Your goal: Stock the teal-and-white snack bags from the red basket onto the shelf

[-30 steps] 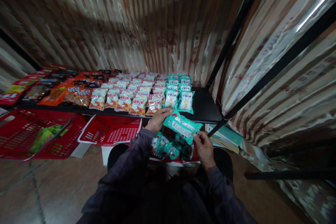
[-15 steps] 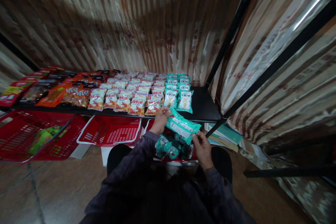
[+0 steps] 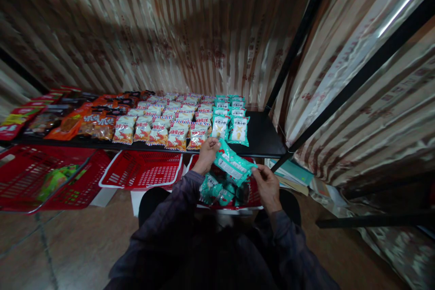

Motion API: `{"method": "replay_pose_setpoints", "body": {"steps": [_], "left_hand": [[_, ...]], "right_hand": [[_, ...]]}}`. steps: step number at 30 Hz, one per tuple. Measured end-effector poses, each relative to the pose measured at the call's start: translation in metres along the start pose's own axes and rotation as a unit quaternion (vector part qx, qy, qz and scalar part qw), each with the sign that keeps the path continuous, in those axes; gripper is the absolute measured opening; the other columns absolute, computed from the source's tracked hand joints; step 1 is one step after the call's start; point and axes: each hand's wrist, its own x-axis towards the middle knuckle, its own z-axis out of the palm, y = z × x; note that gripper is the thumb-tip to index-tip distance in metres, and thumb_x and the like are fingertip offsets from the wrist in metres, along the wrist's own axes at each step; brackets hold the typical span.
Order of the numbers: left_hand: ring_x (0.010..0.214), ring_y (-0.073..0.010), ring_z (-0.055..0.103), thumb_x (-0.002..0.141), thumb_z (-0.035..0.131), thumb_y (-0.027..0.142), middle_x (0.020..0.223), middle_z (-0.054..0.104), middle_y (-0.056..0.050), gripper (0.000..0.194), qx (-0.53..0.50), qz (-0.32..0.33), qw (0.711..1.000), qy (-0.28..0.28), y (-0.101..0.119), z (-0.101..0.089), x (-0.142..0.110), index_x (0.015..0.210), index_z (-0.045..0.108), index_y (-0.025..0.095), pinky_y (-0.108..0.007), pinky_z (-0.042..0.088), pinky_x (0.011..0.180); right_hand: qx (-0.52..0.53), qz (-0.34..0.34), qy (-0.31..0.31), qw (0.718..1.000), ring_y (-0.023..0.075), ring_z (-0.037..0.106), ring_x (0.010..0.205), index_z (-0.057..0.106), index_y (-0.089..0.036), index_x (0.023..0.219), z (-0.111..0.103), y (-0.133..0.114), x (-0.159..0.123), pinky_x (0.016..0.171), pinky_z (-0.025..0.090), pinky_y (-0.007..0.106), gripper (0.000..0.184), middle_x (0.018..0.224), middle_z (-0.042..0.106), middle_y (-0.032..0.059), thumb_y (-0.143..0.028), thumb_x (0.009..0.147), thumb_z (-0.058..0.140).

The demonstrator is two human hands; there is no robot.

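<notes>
Between my two hands is a teal snack bag [image 3: 233, 161], its printed back facing up. My left hand [image 3: 207, 154] pinches its upper left end. At the lower right end, my right hand [image 3: 267, 183] grips a corner between thumb and fingers. Below the bag stands a red basket [image 3: 255, 192] with several more teal snack bags [image 3: 220, 192] in it, partly hidden by the held one. Just beyond my left hand, teal bags [image 3: 239, 130] lie in two columns on the black shelf [image 3: 267, 133].
White and orange snack bags [image 3: 178, 135] in rows, orange bags [image 3: 97, 124] and red packets [image 3: 20, 118] fill the shelf leftward. Red baskets [image 3: 142, 170] stand below its front edge. A black metal post [image 3: 299, 41] rises at the right, near books [image 3: 292, 172] on the floor.
My right hand has shifted slightly right, and the held bag has twisted and creased between my hands. My left hand keeps its grip in nearly the same place.
</notes>
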Motion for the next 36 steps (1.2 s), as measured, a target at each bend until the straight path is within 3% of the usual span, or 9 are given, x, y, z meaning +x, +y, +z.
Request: {"method": "replay_pose_setpoints", "body": {"steps": [7, 12, 17, 24, 30, 36], "left_hand": [[0.049, -0.0061, 0.041, 0.064, 0.07, 0.02, 0.056, 0.048, 0.008, 0.02, -0.056, -0.041, 0.998, 0.01, -0.007, 0.001, -0.001, 0.072, 0.051, 0.019, -0.017, 0.032, 0.049], [0.047, -0.0057, 0.04, 0.063, 0.068, 0.019, 0.053, 0.045, 0.009, 0.019, -0.026, -0.04, 0.999, 0.021, -0.006, 0.005, -0.002, 0.071, 0.05, 0.018, -0.016, 0.029, 0.048], [0.048, -0.0063, 0.04, 0.067, 0.061, 0.019, 0.053, 0.046, 0.009, 0.012, 0.013, -0.005, 1.0, 0.016, 0.0, 0.009, 0.001, 0.071, 0.05, 0.019, -0.017, 0.031, 0.05], [0.053, -0.0071, 0.044, 0.07, 0.058, 0.016, 0.057, 0.049, 0.007, 0.006, 0.128, 0.044, 0.988, -0.075, 0.008, 0.013, 0.004, 0.07, 0.052, 0.018, -0.018, 0.034, 0.054], [0.06, -0.009, 0.051, 0.072, 0.057, 0.013, 0.062, 0.054, 0.005, 0.006, 0.218, 0.087, 0.961, -0.147, 0.013, 0.021, 0.008, 0.069, 0.055, 0.018, -0.021, 0.039, 0.061], [0.065, -0.0116, 0.055, 0.074, 0.062, 0.023, 0.068, 0.059, 0.002, 0.006, 0.229, 0.085, 0.959, -0.145, 0.013, 0.02, 0.013, 0.074, 0.061, 0.017, -0.024, 0.043, 0.067]], "right_hand": [[0.131, 0.106, -0.003, 0.986, 0.0104, 0.055, 0.05, 0.064, -0.02, 0.077, 0.003, -0.002, -0.012, 0.046, 0.041, 0.022, 0.04, 0.064, 0.063, -0.0038, -0.047, 0.054, 0.083], [0.141, 0.094, -0.023, 0.985, 0.0138, 0.062, 0.064, 0.062, -0.02, 0.074, 0.003, -0.006, -0.015, 0.057, 0.048, 0.024, 0.039, 0.068, 0.064, -0.0019, -0.049, 0.057, 0.082], [0.084, 0.056, -0.04, 0.994, 0.0123, 0.06, 0.065, 0.063, -0.024, 0.1, 0.002, -0.009, -0.013, 0.066, 0.049, 0.026, 0.05, 0.07, 0.063, -0.005, -0.049, 0.061, 0.079], [0.004, 0.118, -0.132, 0.984, 0.0198, 0.062, 0.076, 0.073, -0.02, 0.094, 0.002, -0.014, -0.01, 0.06, 0.05, 0.029, 0.054, 0.09, 0.071, 0.0048, -0.061, 0.059, 0.076], [0.014, 0.121, -0.183, 0.976, 0.0188, 0.062, 0.071, 0.077, -0.02, 0.09, 0.006, -0.009, -0.015, 0.061, 0.05, 0.028, 0.049, 0.076, 0.072, 0.0018, -0.057, 0.059, 0.078], [0.041, 0.118, -0.117, 0.985, 0.0194, 0.062, 0.072, 0.078, -0.018, 0.079, 0.008, 0.0, -0.017, 0.07, 0.048, 0.031, 0.046, 0.074, 0.072, 0.0023, -0.058, 0.055, 0.08]]}}
